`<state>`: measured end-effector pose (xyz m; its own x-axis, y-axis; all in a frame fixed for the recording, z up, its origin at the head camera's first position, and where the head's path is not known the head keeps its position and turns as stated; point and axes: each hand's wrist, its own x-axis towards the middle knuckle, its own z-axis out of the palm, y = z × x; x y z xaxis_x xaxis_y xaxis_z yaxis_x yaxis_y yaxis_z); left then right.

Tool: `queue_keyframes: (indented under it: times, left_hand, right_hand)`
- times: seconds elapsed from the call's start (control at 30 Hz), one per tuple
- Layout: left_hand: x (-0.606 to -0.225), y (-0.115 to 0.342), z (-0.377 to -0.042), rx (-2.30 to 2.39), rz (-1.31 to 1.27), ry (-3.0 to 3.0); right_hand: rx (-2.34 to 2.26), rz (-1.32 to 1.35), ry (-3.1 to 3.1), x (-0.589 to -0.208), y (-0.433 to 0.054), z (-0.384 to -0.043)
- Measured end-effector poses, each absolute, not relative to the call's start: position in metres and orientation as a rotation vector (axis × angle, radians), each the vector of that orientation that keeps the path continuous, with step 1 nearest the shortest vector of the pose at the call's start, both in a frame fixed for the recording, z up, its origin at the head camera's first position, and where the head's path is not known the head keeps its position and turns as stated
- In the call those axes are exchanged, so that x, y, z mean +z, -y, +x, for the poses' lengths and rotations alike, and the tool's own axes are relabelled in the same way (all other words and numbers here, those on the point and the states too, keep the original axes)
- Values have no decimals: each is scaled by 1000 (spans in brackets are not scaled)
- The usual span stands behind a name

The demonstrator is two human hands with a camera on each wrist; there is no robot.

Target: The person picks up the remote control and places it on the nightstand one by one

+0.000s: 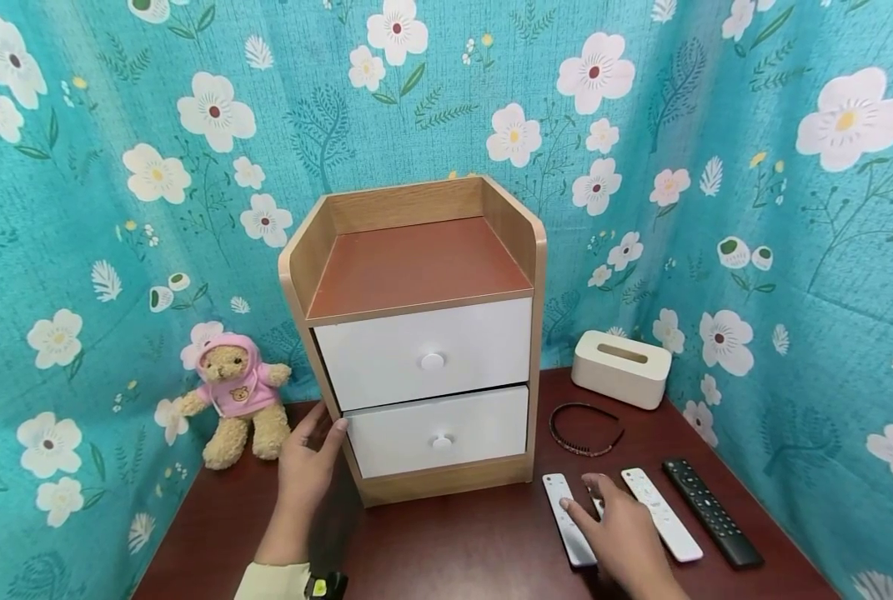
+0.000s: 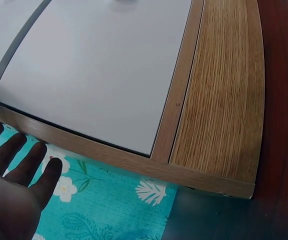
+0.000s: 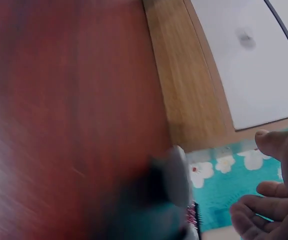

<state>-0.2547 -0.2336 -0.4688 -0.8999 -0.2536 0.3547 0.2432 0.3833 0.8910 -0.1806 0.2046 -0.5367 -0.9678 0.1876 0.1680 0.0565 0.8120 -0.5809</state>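
Note:
A small wooden cabinet [image 1: 419, 267] with two white drawers stands on the dark red table. Its upper drawer [image 1: 423, 350] and lower drawer [image 1: 438, 429] look closed, each with a round white knob. My left hand [image 1: 307, 467] is at the cabinet's left side, fingers extended and thumb by the front edge; whether it touches is unclear. Over the remotes on the right hovers my right hand [image 1: 622, 529], fingers loosely bent, nothing seen in its grasp. Beside it lie a white remote [image 1: 569, 521] and another white remote [image 1: 662, 515]; the hand mostly covers one more between them.
A black remote [image 1: 711, 512] lies at the far right. Behind the remotes are a dark headband [image 1: 559, 429] and a cream tissue box [image 1: 619, 375]. A teddy bear [image 1: 239, 400] in a pink hoodie sits left of the cabinet. Floral teal curtains [image 1: 431, 92] surround the table.

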Motion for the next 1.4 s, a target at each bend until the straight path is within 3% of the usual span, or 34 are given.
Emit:
queue_keyframes:
  times: [0.6,1.4]
  left_hand:
    - [-466,227,-248,-1590,53,2147]
    - [-465,226,-252,-1590,2,2103]
  right_hand:
    - [715,-276,2866,-556,-192,-155]
    - [568,-184,3064,-563,-193,-165]
